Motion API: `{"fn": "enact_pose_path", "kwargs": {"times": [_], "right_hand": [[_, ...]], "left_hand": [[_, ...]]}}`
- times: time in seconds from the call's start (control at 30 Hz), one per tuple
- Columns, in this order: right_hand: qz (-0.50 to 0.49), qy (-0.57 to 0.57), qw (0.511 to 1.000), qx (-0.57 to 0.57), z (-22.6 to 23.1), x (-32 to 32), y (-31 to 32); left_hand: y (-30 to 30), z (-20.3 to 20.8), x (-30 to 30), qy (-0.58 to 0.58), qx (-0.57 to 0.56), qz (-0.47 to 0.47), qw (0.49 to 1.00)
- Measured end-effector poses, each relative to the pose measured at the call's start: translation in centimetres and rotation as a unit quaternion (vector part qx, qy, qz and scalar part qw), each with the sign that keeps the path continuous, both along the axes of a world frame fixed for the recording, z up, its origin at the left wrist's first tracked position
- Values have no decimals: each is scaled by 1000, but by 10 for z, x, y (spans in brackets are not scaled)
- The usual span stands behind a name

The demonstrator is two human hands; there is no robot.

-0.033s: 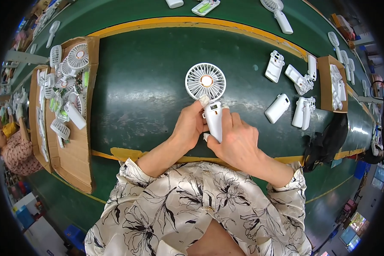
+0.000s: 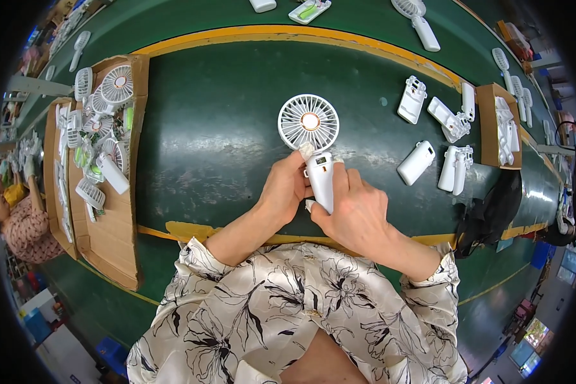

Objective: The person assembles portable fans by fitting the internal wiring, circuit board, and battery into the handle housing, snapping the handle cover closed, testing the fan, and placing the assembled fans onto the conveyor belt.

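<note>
Both hands close on one small white handheld fan [image 2: 316,148], which lies flat on the dark green bench [image 2: 224,128] just ahead of the person's chest. On the left hand [image 2: 283,190] the grip is a pinch: the fingers curl against the left side of the fan's handle, with the thumb up near the neck where the handle meets the round head. On the right hand [image 2: 357,214] the grip wraps the lower end of the handle from the right, with the fingertips pressed at its bottom corner. So both grips are clenched on the same thing, neither one loose.

What matters here is how the fan lies between them. Its long axis runs almost straight away from the person, with the round grilled head at the far end and the handle's foot nearest the body, tilted a little to the left at the top. The handle sits between the two hands, touching both; the left hand is the one nearer the head, the right hand nearer the foot.

Well apart to the left lies a flat cardboard tray [image 2: 112,243] heaped with fan heads and loose parts. To the right, several white handle shells [image 2: 416,162] lie scattered on the bench, clear of the hands.
</note>
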State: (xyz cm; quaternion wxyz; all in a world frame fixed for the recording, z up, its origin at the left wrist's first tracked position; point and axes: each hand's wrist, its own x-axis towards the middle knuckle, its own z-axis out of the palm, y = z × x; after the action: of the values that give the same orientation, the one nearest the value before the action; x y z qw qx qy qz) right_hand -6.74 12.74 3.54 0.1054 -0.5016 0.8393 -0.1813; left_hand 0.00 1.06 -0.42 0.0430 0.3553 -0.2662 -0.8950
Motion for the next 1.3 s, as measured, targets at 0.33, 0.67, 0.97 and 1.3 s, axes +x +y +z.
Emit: {"fn": "enact_pose_path", "kwargs": {"times": [0.33, 0.67, 0.97, 1.3], "right_hand": [[15, 16, 1000, 0, -5, -5, 3], [35, 51, 998, -5, -11, -7, 3], [-68, -113, 987, -93, -11, -17, 8], [-96, -497, 861, -48, -27, -31, 2]], "left_hand": [[1, -6, 1, 13, -18, -33, 999], [3, -6, -8, -49, -56, -19, 997], [-5, -2, -6, -23, -92, 16, 995], [-5, -3, -3, 98, -147, 0, 984]]}}
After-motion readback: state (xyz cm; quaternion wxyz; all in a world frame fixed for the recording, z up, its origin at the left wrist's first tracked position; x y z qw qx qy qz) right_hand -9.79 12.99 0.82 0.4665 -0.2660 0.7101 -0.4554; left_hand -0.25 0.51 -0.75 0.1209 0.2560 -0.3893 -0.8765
